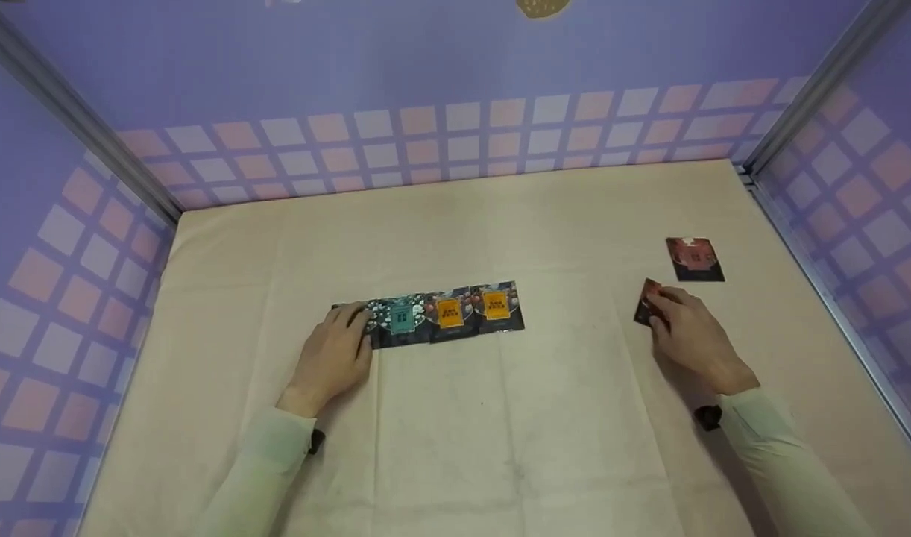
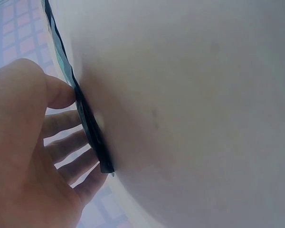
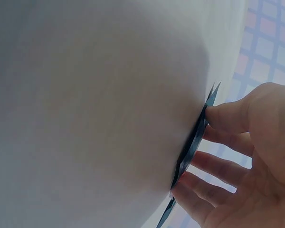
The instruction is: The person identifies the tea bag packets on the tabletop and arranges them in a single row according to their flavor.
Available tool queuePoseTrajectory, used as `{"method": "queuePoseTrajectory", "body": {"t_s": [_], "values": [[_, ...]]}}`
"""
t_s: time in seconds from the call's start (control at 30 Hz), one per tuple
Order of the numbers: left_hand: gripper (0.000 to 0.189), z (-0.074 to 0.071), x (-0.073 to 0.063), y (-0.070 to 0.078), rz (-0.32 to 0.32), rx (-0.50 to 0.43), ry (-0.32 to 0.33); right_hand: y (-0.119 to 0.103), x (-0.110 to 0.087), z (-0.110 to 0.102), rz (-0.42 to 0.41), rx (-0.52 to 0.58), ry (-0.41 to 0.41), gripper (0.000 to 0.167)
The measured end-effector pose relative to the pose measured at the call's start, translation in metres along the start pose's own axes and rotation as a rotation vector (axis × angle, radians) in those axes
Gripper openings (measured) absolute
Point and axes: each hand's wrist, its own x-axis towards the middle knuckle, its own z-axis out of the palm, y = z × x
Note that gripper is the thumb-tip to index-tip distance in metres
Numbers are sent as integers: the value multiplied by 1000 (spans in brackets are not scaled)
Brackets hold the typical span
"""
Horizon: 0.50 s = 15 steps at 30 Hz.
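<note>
A row of flat, dark-edged square packets lies on the cloth: a teal-labelled packet (image 1: pixel 402 317), an orange-labelled packet (image 1: pixel 449 313) and another orange-labelled packet (image 1: pixel 495 304), edges overlapping. At the row's left end my left hand (image 1: pixel 329 365) holds a dark packet (image 2: pixel 92 133) between thumb and fingers, low against the cloth. The hand covers most of that packet. To the right, my right hand (image 1: pixel 690 335) pinches a red-and-black packet (image 1: pixel 642 309) at a slant; in the right wrist view its thin edge (image 3: pixel 187 147) shows under thumb and fingertips. Beyond it lies a red-labelled packet (image 1: pixel 695 257).
A cream cloth (image 1: pixel 455 432) with fold lines covers the table. Purple walls with pink and white squares (image 1: pixel 463 115) stand at the back and both sides. A metal rail (image 1: pixel 821 298) runs along the right edge.
</note>
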Motion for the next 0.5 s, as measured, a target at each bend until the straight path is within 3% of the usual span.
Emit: {"method": "queuePoseTrajectory", "body": {"t_s": [0.5], "values": [[45,2,-1,0,-4,-1,3,-28,19,11,-80,0,-59,44]]}}
